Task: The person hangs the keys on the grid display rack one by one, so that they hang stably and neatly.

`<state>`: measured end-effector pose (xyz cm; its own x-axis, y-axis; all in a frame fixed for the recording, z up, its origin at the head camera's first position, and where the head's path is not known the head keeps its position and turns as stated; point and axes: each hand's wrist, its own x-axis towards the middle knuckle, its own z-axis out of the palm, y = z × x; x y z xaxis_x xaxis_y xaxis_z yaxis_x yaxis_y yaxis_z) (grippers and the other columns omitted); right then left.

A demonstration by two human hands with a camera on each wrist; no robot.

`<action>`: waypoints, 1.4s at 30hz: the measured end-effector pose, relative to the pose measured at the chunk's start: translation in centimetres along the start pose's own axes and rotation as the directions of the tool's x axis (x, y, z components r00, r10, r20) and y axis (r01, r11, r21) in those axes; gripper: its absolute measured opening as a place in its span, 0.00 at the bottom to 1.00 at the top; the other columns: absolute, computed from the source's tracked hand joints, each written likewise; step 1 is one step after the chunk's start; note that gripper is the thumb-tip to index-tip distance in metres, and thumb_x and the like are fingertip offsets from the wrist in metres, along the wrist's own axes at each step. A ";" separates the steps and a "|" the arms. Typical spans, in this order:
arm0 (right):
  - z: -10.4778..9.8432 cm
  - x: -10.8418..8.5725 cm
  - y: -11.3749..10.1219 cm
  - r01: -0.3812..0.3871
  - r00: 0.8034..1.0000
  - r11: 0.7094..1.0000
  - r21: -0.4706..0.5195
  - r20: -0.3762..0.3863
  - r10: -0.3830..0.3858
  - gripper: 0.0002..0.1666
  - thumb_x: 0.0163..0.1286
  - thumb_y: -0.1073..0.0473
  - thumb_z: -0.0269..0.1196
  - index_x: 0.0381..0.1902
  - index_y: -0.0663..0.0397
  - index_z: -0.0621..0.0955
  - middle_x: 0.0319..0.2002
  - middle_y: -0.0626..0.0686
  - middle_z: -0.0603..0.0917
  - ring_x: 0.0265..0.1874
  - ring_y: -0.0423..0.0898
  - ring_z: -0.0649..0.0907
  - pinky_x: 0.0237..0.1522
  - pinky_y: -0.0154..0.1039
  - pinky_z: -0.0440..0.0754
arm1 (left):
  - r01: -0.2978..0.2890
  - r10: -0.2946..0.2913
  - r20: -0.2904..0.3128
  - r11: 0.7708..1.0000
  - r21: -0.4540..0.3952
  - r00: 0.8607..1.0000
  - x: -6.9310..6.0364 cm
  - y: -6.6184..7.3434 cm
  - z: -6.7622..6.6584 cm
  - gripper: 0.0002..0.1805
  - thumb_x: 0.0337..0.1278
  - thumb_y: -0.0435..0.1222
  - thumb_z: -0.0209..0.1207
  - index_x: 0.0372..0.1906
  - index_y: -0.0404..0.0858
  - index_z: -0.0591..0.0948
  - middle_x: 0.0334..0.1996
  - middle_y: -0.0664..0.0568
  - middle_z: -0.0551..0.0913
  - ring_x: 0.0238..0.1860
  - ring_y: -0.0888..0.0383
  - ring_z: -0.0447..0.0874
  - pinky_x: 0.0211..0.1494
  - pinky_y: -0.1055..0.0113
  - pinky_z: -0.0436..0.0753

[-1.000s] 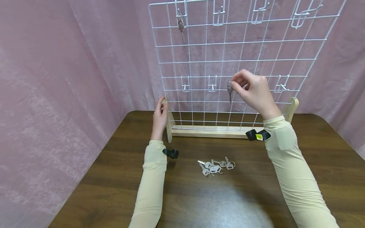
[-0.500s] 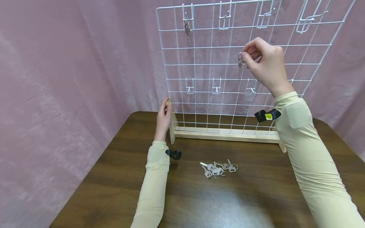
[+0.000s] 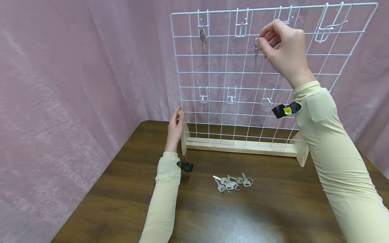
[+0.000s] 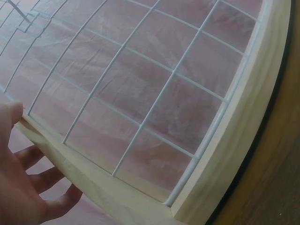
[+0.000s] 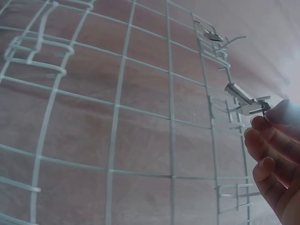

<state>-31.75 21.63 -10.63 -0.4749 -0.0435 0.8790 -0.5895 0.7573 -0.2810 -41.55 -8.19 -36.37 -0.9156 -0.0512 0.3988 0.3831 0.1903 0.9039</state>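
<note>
Thumb and fingertips of my right hand [image 3: 287, 47] pinch the ring of a key [image 3: 256, 50], which hangs in front of the upper part of the white wire grid [image 3: 234, 72]. The right wrist view shows this key [image 5: 246, 101] tilted at the fingertips, apart from the hooks as far as I can tell. With thumb on one side and fingers on the other, my left hand [image 3: 175, 126] grips the wooden side post [image 4: 75, 168] of the stand. Another key [image 3: 202, 35] hangs from the top-left hook [image 3: 203, 23]. Several loose keys [image 3: 230, 185] with rings lie in a pile on the table.
Along the grid's top sit a second hook [image 3: 241, 27], one partly behind my right hand, and a long hook [image 3: 329, 28] at right. Small hooks [image 3: 231, 98] line the lower row. The stand's wooden base [image 3: 240, 147] rests on the brown table [image 3: 194, 209]. Pink curtains [image 3: 91, 84] hang behind.
My right hand has risen with the key from the grid's lower hook row to its top row. The left hand stays on the side post. The head view has shifted slightly.
</note>
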 end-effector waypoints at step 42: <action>0.7 5.0 -3.0 -0.054 0.992 0.987 -0.153 0.108 0.071 0.11 0.70 0.55 0.54 0.41 0.50 0.82 0.31 0.27 0.68 0.27 0.20 0.66 0.37 0.20 0.65 | 0.006 -0.005 -0.011 1.000 0.024 1.000 -1.2 0.7 -0.4 0.25 0.73 0.49 0.47 0.71 0.52 0.66 0.64 0.41 0.74 0.62 0.45 0.74 0.64 0.48 0.73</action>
<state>-32.76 18.67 -5.67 -0.5833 -0.0600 0.8101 -0.4561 0.8494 -0.2656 -40.11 -8.38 -36.14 -0.9163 -0.0625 0.3957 0.3749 0.2138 0.9020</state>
